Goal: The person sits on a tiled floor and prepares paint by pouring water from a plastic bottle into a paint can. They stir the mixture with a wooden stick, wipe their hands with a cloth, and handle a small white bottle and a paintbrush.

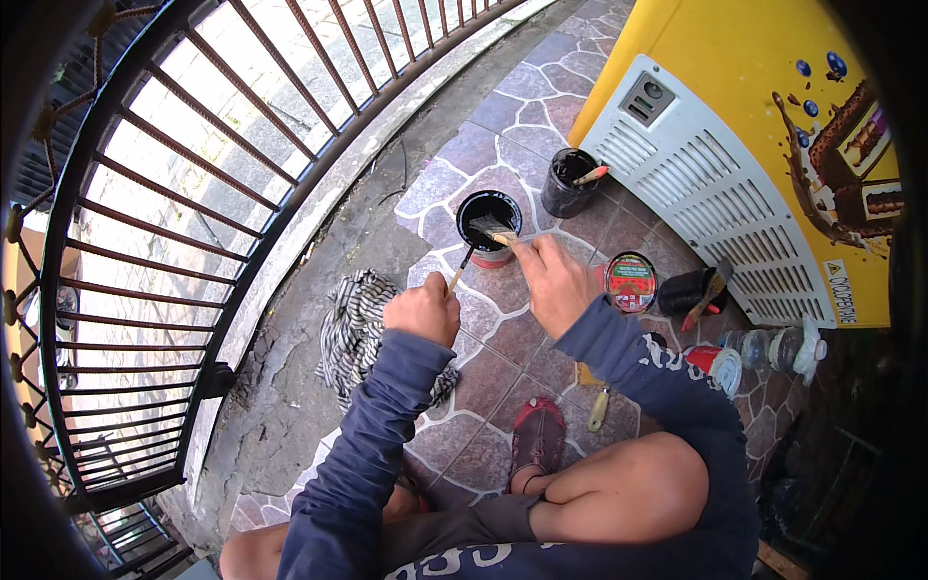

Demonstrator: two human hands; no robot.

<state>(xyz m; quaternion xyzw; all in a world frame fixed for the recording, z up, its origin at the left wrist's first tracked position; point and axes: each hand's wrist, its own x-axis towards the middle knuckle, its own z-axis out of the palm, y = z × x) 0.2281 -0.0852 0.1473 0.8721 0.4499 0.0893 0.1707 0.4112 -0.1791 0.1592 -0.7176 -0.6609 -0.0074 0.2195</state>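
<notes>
My left hand [422,310] is closed round a thin stick [463,267], its dark far end reaching to the rim of an open paint can [495,257]. Black paint fills the can, which stands on the stone-patterned tiles. In my right hand [556,287] is a paintbrush [503,238] with a pale wooden handle. Its dark bristles are over the mouth of the can, near the stick's tip; whether they touch the paint I cannot tell. Just right of my right hand lies a round printed can lid [631,281].
A black pot [568,198] with a red-tipped brush stands beyond the can. To the right are another dark pot [684,295], a red-and-white tin [720,367], plastic bottles [785,348] and a yellow freezer [628,87]. A striped cloth [348,338] and metal fence [188,275] lie left.
</notes>
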